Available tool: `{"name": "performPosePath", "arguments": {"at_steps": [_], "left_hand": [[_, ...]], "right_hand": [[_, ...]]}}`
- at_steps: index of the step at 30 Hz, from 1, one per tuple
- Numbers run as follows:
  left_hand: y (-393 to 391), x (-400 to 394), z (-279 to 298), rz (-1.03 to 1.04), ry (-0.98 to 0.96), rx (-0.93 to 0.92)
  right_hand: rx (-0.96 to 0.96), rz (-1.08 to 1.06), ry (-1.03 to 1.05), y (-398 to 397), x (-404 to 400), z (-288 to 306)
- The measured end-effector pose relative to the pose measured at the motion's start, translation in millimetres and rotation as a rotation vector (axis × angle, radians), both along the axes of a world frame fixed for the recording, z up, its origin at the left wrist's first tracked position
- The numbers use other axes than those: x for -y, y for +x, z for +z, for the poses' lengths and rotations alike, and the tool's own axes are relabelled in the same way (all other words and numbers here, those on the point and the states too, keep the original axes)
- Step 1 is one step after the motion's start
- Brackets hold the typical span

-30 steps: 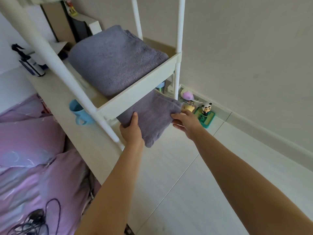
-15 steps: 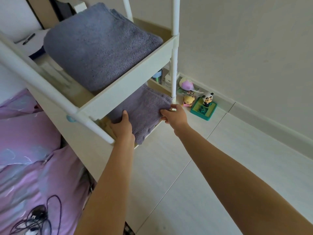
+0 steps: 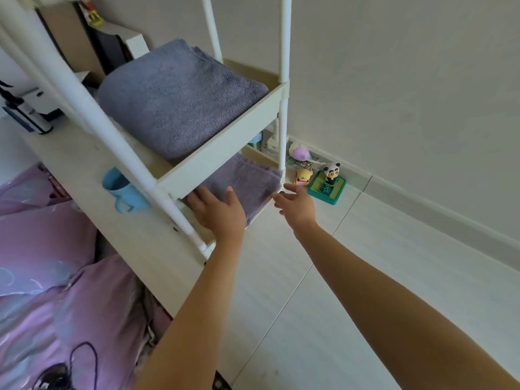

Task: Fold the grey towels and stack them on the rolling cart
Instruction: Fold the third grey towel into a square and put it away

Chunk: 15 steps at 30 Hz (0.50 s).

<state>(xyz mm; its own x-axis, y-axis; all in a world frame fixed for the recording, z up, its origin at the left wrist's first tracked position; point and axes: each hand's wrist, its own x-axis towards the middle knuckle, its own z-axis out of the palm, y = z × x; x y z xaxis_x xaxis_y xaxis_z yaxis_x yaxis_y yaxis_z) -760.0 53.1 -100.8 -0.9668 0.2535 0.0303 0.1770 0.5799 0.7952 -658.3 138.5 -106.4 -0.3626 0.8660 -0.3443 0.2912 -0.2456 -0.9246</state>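
A folded grey towel (image 3: 180,99) fills the upper tray of the white rolling cart (image 3: 225,142). A second folded grey towel (image 3: 247,178) lies on the tray below, partly hidden under the upper one. My left hand (image 3: 219,209) rests flat on this lower towel's near edge, fingers straight. My right hand (image 3: 295,206) hovers just off the towel's right corner, next to the cart's front post, fingers loose and holding nothing.
A blue mug (image 3: 121,190) hangs on the cart's left side. Small toys, a panda figure (image 3: 330,175) on a green base among them, stand on the floor by the wall. A bed with purple bedding (image 3: 56,277) and a black cable lies to the left. Pale floor stretches right.
Both hands pushed the lower towel into the tray, then let it go. The right hand has drawn back off the corner; the left hand has flattened on the towel.
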Motion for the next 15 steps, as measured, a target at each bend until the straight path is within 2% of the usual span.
{"name": "performPosePath", "arguments": {"at_steps": [3, 6, 9, 15], "left_hand": [[29.3, -0.2, 19.6, -0.169, -0.044, -0.073], [59.1, 0.8, 39.7, -0.368, 0.009, -0.075], [98.9, -0.9, 51.3, -0.620, 0.119, 0.068], [190.0, -4.5, 48.4, -1.026, 0.077, 0.211]], "right_hand": [[-0.017, -0.036, 0.048, 24.2, 10.6, 15.5], [-0.035, -0.105, 0.118, 57.0, 21.9, 28.7], [-0.041, -0.210, 0.182, 107.3, 34.0, 40.6], [0.005, -0.472, 0.222, 231.3, 72.0, 42.0]]}}
